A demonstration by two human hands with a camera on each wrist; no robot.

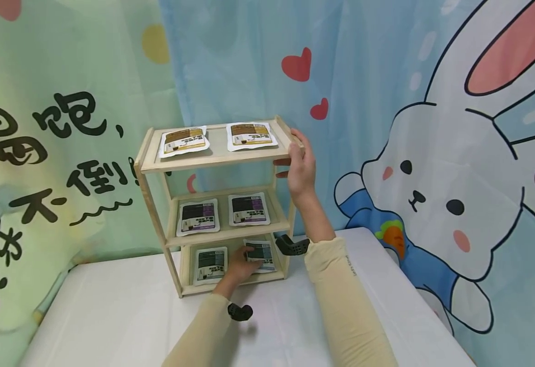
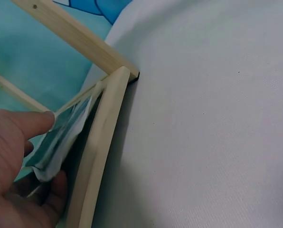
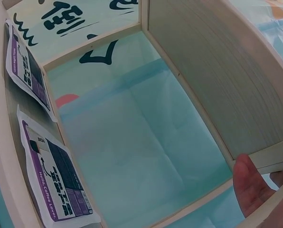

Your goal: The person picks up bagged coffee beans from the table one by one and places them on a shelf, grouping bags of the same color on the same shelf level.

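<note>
A three-tier wooden shelf rack stands on the white table. On its bottom tier, my left hand pinches a blue-green coffee pouch at the right side. The left wrist view shows the thumb over that pouch and fingers curled beneath it, with the pouch tilted against the tier's edge. My right hand grips the rack's upper right end, fingers over the rim and thumb under the top tier. A second blue-green pouch lies left of my left hand.
Two purple-marked pouches lie on the middle tier, and two brown-and-yellow pouches on the top one. Behind the rack hangs a printed curtain. White tabletop extends in front and to both sides.
</note>
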